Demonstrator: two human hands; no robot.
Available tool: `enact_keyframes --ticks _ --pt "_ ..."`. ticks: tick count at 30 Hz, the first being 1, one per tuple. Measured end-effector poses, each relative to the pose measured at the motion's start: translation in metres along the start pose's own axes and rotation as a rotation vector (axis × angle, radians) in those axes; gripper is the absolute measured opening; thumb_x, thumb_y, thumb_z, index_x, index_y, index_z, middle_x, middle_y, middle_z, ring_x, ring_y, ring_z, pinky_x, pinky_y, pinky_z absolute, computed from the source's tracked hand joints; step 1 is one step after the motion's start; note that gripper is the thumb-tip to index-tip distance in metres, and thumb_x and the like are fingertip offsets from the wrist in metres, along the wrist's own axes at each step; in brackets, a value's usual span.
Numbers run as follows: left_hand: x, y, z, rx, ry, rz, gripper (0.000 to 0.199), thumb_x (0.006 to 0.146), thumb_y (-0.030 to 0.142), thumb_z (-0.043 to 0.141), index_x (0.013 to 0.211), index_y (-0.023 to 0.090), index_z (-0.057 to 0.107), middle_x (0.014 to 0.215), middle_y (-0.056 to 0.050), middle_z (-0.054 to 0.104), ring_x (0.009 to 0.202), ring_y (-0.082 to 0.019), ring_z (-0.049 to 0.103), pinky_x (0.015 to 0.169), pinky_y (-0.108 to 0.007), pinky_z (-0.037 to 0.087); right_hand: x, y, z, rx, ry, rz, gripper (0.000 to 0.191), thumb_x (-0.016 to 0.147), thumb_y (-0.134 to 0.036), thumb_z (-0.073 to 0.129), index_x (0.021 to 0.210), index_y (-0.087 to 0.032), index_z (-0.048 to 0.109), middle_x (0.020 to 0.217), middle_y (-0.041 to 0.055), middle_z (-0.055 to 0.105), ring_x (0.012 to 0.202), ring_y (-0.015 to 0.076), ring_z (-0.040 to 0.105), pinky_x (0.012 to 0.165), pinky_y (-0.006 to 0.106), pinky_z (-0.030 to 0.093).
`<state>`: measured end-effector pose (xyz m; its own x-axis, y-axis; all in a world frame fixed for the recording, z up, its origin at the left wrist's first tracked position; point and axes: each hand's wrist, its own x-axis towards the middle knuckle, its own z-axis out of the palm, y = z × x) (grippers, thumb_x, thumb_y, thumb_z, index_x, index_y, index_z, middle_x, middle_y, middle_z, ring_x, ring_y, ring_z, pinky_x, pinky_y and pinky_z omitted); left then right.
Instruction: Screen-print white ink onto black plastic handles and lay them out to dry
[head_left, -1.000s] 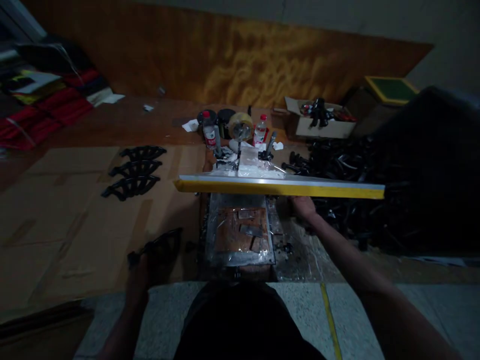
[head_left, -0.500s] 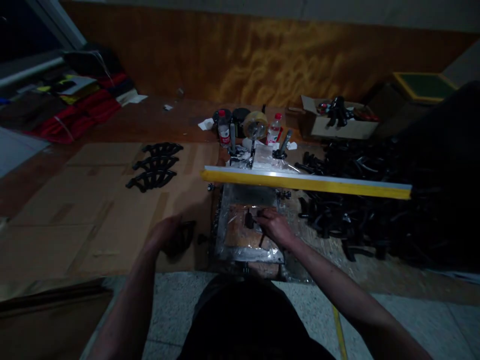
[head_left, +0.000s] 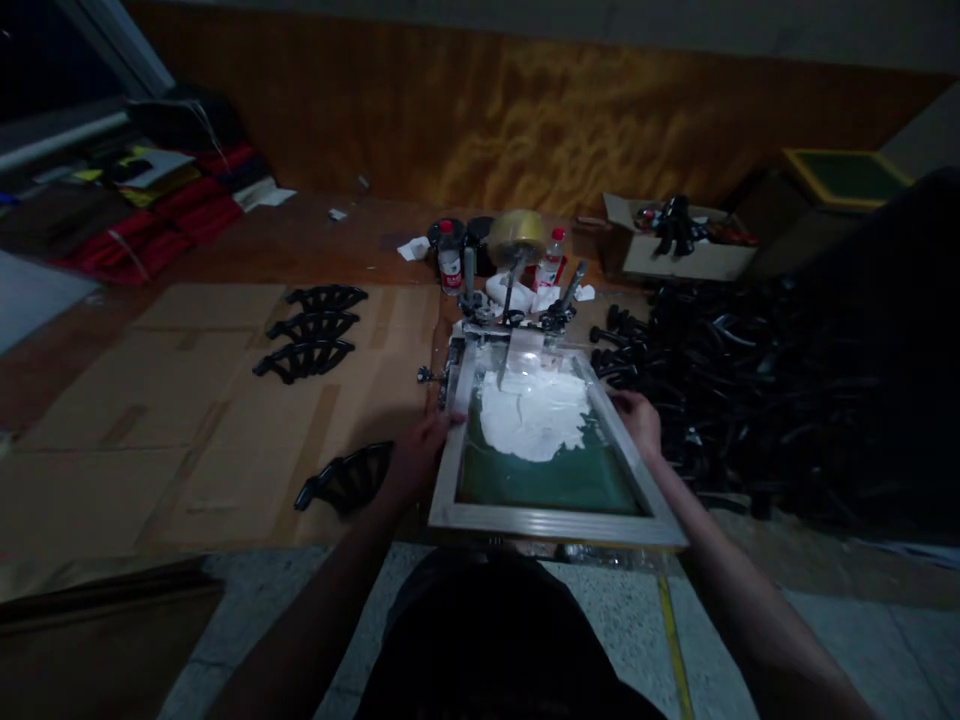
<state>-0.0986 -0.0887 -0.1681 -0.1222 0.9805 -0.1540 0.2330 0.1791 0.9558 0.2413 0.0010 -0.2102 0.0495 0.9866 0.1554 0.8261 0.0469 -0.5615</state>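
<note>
A screen-printing frame (head_left: 559, 523) lies almost level in front of me, with green mesh and a thick patch of white ink (head_left: 534, 412) on it. At its left rail is my left hand (head_left: 421, 452), fingers closed on the edge. My right hand (head_left: 639, 424) grips the right rail from outside, its fingertips partly hidden. On the cardboard beside my left forearm rests a black curved ribbed piece (head_left: 349, 478). The base plate under the frame is mostly covered. A clear plate-like squeegee (head_left: 525, 352) stands at the back of the mesh.
Several similar black pieces (head_left: 307, 358) lie in a row on the cardboard (head_left: 247, 430). A large heap of black parts (head_left: 705, 370) is at the right. Behind the frame stand clamp posts (head_left: 469, 272), a tape roll (head_left: 516, 232), two bottles (head_left: 449, 262) and an open carton (head_left: 679, 255).
The frame has swung down from its raised position over the base plate. My left hand has left the black piece for the left rail; my right hand has moved from the plate to the right rail.
</note>
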Motion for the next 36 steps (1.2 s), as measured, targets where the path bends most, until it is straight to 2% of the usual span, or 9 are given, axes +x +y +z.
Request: enact_keyframes --ticks 5,9,12,15,19,25,29,33,36 --pt "-0.013 -0.072 0.017 0.050 -0.074 -0.132 0.071 0.086 0.050 0.057 0.146 0.015 0.042 0.092 -0.008 0.072 0.075 -0.023 0.067 0.069 -0.036 0.055 0.029 -0.062 0.010 -0.152 0.054 -0.275 0.062 0.082 -0.035 0.065 0.139 -0.014 0.051 0.150 0.0188 0.040 0.130 0.0338 0.043 0.104 0.049 0.040" --pt "-0.007 -0.090 0.024 0.124 -0.057 -0.101 0.066 0.087 0.049 0.055 0.143 0.014 0.046 0.107 -0.012 0.072 0.090 -0.026 0.069 0.082 -0.040 0.054 0.018 -0.117 0.036 -0.350 -0.305 -0.371 0.036 0.085 -0.027 0.062 0.119 -0.016 0.062 0.125 0.0158 0.062 0.114 0.0289 0.056 0.093 0.038 0.045" --pt "-0.004 -0.089 0.023 0.126 -0.093 -0.114 0.065 0.088 0.046 0.053 0.142 0.012 0.047 0.109 -0.014 0.072 0.093 -0.027 0.069 0.084 -0.041 0.054 -0.009 -0.121 0.040 -0.397 -0.517 -0.394 0.022 0.090 -0.023 0.052 0.106 -0.018 0.066 0.106 0.0118 0.069 0.098 0.0244 0.062 0.080 0.031 0.046" --pt "-0.004 -0.087 0.022 0.095 -0.097 -0.145 0.062 0.087 0.042 0.054 0.142 0.013 0.047 0.119 -0.014 0.070 0.101 -0.026 0.068 0.089 -0.040 0.053 -0.034 -0.110 0.029 -0.371 -0.646 -0.612 0.027 0.088 -0.015 0.049 0.109 -0.017 0.066 0.110 0.0112 0.069 0.101 0.0224 0.062 0.078 0.029 0.045" --pt "-0.005 -0.087 0.023 0.080 -0.086 -0.168 0.060 0.086 0.041 0.056 0.139 0.014 0.050 0.112 -0.013 0.072 0.099 -0.026 0.068 0.088 -0.039 0.054 -0.036 -0.105 0.014 -0.297 -0.781 -0.780 0.025 0.081 -0.013 0.055 0.101 -0.021 0.068 0.104 0.0059 0.071 0.097 0.0205 0.064 0.073 0.027 0.043" --pt "-0.006 -0.087 0.023 0.006 -0.089 -0.163 0.065 0.085 0.042 0.058 0.142 0.013 0.046 0.101 -0.012 0.074 0.086 -0.024 0.070 0.075 -0.036 0.056 -0.048 -0.091 0.034 -0.281 -0.525 -0.722 0.028 0.086 -0.014 0.052 0.109 -0.017 0.068 0.110 0.0119 0.070 0.099 0.0226 0.063 0.079 0.030 0.045" --pt "-0.006 -0.084 0.023 0.018 -0.075 -0.172 0.067 0.084 0.044 0.059 0.141 0.012 0.047 0.092 -0.009 0.073 0.081 -0.023 0.068 0.071 -0.034 0.055 -0.058 -0.084 0.035 -0.179 -0.595 -0.760 0.030 0.085 -0.014 0.053 0.110 -0.018 0.068 0.107 0.0092 0.071 0.097 0.0207 0.064 0.080 0.028 0.047" --pt "-0.007 -0.068 0.017 0.009 -0.105 -0.204 0.074 0.082 0.047 0.059 0.145 0.012 0.042 0.086 -0.008 0.072 0.075 -0.023 0.067 0.068 -0.035 0.054 -0.016 -0.111 0.025 -0.175 -0.471 -0.527 0.040 0.089 -0.024 0.056 0.128 -0.023 0.062 0.116 0.0071 0.070 0.104 0.0220 0.064 0.084 0.028 0.047" --pt "-0.008 -0.042 0.007 0.029 -0.070 -0.155 0.064 0.085 0.050 0.054 0.140 0.016 0.051 0.099 -0.009 0.073 0.089 -0.024 0.067 0.075 -0.035 0.055 0.032 -0.119 0.007 -0.216 -0.321 -0.367 0.057 0.090 -0.040 0.060 0.145 -0.027 0.049 0.123 0.0086 0.067 0.103 0.0246 0.064 0.083 0.031 0.048"
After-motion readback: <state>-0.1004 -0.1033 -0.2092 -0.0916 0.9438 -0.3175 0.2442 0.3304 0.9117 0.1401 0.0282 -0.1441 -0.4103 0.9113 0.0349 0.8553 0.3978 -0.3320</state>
